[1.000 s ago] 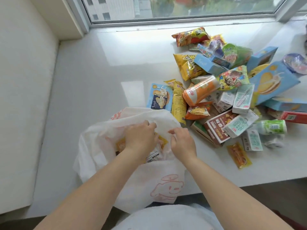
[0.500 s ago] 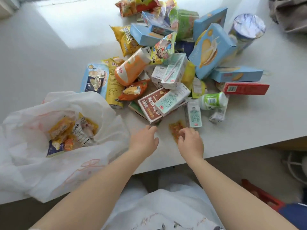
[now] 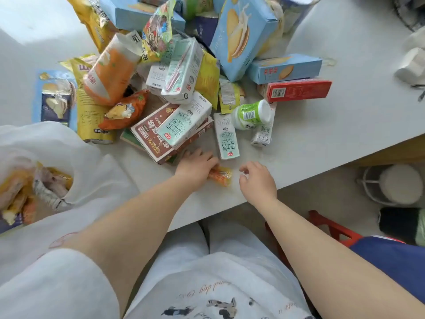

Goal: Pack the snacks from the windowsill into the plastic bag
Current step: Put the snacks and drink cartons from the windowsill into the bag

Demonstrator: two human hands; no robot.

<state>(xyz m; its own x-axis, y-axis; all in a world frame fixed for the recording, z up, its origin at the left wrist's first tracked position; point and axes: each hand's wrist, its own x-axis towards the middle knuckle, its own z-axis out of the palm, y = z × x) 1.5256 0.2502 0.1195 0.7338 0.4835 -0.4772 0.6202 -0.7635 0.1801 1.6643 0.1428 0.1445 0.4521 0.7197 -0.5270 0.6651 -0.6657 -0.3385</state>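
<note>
My left hand [image 3: 195, 168] lies palm down on the windowsill [image 3: 322, 143], fingers curled over one end of the orange packet [image 3: 222, 176]; the packet's other end protrudes toward my right hand [image 3: 256, 179]. I cannot tell whether the packet is lifted or flat on the surface. My right hand sits just beside the packet, near the front edge, fingers loosely curled and holding nothing. Beyond the left fingertips lies the brown box [image 3: 151, 139], with a milk carton [image 3: 184, 122] resting on top. A second carton [image 3: 226, 137] lies flat beyond the gap between my hands, and a green-labelled bottle [image 3: 251, 115] rests on its side beyond it. The remaining snack pile [image 3: 195, 54] extends toward the back edge. The plastic bag [image 3: 87, 162] stands open at the left front edge, with packets [image 3: 25, 192] visible inside.
</note>
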